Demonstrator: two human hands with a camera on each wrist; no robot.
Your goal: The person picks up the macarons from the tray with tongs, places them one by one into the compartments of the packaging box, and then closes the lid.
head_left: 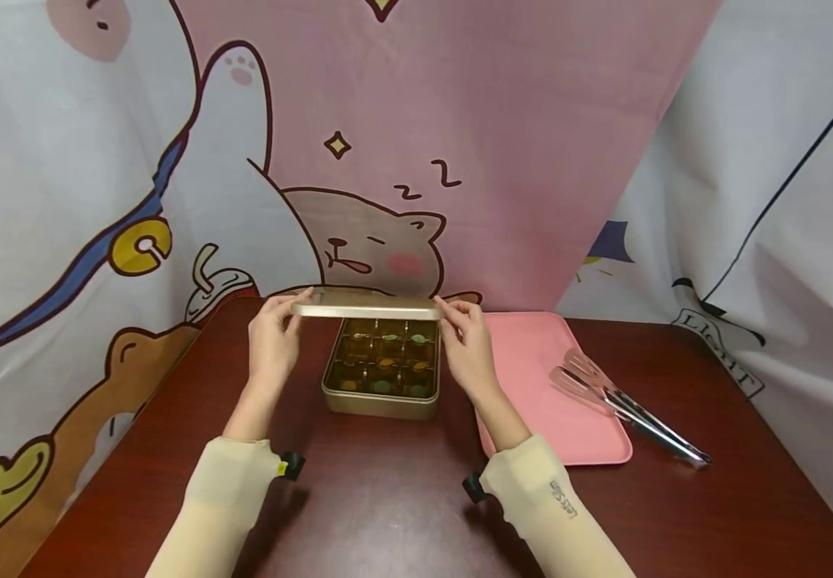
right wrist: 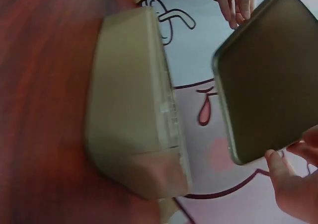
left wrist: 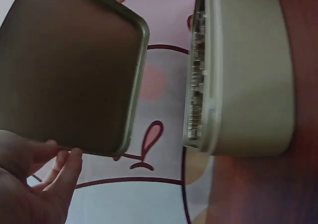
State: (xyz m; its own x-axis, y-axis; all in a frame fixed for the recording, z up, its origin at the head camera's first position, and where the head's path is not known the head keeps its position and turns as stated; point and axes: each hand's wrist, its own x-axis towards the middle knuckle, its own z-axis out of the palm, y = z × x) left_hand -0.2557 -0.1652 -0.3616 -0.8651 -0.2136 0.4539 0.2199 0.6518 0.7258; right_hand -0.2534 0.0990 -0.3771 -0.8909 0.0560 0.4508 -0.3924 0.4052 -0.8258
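Observation:
Both hands hold up a gold metal lid (head_left: 367, 305) over a gold tin box (head_left: 380, 405), apart from it. My left hand (head_left: 272, 341) grips the lid's left edge between thumb and fingers. At the right edge, my right hand (head_left: 469, 345) pinches it likewise. Inside the tin, a clear divider (head_left: 376, 353) forms several compartments with small green and orange-brown bits in them. The lid's dark underside (left wrist: 74, 70) shows in the left wrist view, beside the tin's side wall (left wrist: 248, 75). In the right wrist view the same underside (right wrist: 273, 75) faces the camera.
Right of the tin lies a pink tray (head_left: 525, 385). Metal tongs (head_left: 633, 409) rest across it, their handle end reaching past its right edge onto the dark red wooden table (head_left: 380, 514). A cartoon-printed cloth (head_left: 518, 160) hangs behind the table.

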